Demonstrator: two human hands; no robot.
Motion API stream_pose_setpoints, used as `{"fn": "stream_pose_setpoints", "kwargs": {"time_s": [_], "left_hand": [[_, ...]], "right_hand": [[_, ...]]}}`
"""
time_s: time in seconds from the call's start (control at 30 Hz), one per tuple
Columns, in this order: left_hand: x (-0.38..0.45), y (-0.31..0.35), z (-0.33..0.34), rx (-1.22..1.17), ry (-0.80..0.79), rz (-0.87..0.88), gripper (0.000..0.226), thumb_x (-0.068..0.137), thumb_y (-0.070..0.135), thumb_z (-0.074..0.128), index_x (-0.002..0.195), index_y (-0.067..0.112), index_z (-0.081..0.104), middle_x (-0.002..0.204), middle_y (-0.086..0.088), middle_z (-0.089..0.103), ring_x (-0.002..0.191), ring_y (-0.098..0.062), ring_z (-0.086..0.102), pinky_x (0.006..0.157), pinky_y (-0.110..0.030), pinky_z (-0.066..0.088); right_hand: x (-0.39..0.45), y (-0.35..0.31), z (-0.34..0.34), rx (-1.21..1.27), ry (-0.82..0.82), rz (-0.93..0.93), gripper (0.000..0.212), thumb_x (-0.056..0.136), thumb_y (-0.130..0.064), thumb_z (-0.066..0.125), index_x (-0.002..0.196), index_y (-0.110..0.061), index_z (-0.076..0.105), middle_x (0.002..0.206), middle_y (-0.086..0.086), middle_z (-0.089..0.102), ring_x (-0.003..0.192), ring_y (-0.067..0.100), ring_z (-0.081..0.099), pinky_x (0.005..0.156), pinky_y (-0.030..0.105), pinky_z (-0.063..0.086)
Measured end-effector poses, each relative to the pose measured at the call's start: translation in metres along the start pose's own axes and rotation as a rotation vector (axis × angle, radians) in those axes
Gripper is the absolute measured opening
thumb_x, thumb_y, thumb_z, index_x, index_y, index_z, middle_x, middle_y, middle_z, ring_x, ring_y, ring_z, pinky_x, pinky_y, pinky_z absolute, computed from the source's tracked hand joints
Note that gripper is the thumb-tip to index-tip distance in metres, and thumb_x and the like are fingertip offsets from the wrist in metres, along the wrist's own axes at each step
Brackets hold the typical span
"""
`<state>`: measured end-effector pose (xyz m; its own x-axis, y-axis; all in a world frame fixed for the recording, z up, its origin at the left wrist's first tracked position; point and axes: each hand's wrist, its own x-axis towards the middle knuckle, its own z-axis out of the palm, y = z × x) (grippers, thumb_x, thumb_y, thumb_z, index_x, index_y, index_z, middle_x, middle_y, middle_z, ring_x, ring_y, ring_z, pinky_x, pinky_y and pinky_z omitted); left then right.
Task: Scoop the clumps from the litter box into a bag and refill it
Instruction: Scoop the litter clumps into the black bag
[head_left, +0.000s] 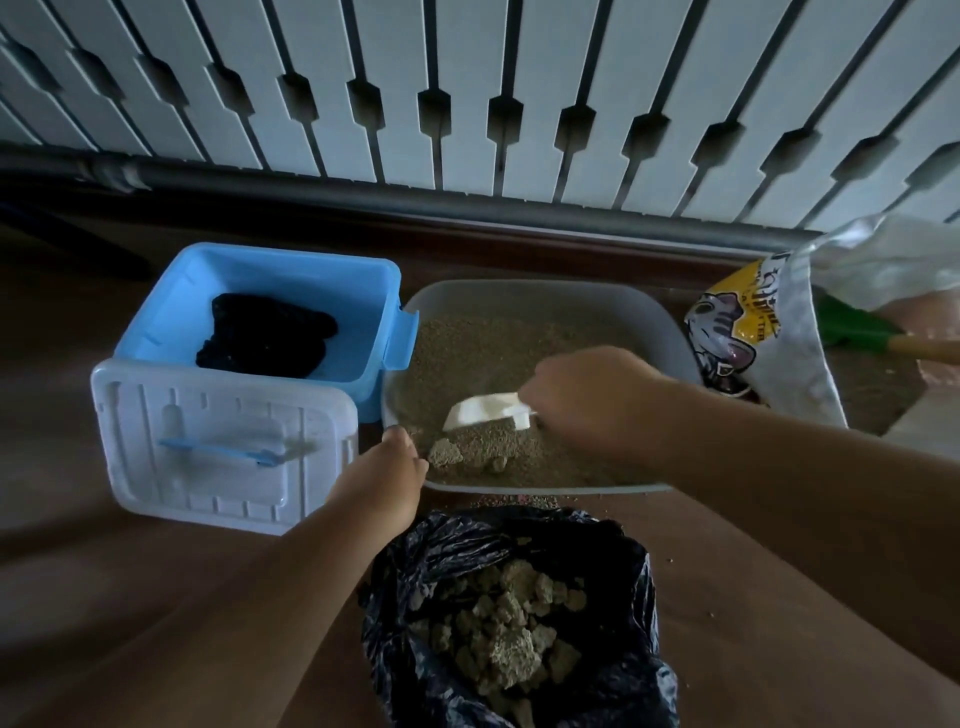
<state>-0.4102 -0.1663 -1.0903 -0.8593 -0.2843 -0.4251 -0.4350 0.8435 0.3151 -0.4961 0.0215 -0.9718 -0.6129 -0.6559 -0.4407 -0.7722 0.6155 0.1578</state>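
Observation:
A grey litter box (623, 306) full of sandy litter sits on the floor in the middle. My right hand (597, 395) grips a white scoop (488, 410) whose blade lies on the litter. Two clumps (447, 453) lie just in front of the scoop, near the box's front left corner. My left hand (387, 478) holds the box's front left rim, fingers curled over the edge. Right in front of the box stands an open black bag (613, 582) holding several clumps. A litter bag with a cat picture (748, 332) leans at the box's right side.
A blue plastic bin (208, 306) with dark cloth inside stands left of the litter box, its white lid (223, 441) lying in front of it. A white radiator (467, 93) runs along the back. A green brush with a wooden handle (862, 332) lies at the right.

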Motion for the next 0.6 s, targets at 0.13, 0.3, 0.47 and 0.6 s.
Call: {"fn": "stream_pose_setpoints", "kwargs": {"time_s": [0.13,0.3,0.47,0.6], "left_hand": [[-0.004,0.000,0.000,-0.018,0.026,-0.002,0.025,0.102,0.031,0.046,0.112,0.008,0.046,0.103,-0.013,0.065,0.096,-0.033,0.064,0.079,-0.041,0.050],[-0.012,0.002,0.003,-0.075,0.116,-0.053,0.047,0.100,0.035,0.054,0.125,0.000,0.036,0.112,-0.017,0.067,0.097,-0.032,0.068,0.070,-0.035,0.050],[-0.016,0.005,0.003,-0.172,0.135,-0.099,0.043,0.100,0.032,0.055,0.122,0.002,0.034,0.126,-0.016,0.064,0.108,-0.033,0.067,0.080,-0.040,0.051],[-0.012,0.003,0.003,-0.204,0.134,-0.096,0.034,0.101,0.026,0.053,0.118,0.002,0.037,0.130,-0.017,0.061,0.110,-0.033,0.065,0.077,-0.035,0.050]], "right_hand": [[-0.006,0.038,0.001,0.130,0.124,0.203,0.011,0.093,-0.018,0.053,0.090,-0.020,0.064,0.075,-0.005,0.059,0.063,0.009,0.057,0.046,0.023,0.040],[-0.003,0.084,0.023,0.288,0.134,0.376,0.028,0.096,-0.038,0.054,0.077,-0.023,0.068,0.075,-0.003,0.064,0.068,0.013,0.061,0.053,0.026,0.041],[0.007,0.105,0.030,0.338,0.021,0.384,0.037,0.097,-0.039,0.055,0.077,-0.013,0.073,0.075,0.004,0.070,0.071,0.019,0.065,0.067,0.034,0.053],[0.011,0.114,0.034,0.528,-0.130,0.383,0.035,0.098,-0.035,0.057,0.088,-0.006,0.074,0.060,0.003,0.065,0.049,0.013,0.055,0.055,0.024,0.042]]}}
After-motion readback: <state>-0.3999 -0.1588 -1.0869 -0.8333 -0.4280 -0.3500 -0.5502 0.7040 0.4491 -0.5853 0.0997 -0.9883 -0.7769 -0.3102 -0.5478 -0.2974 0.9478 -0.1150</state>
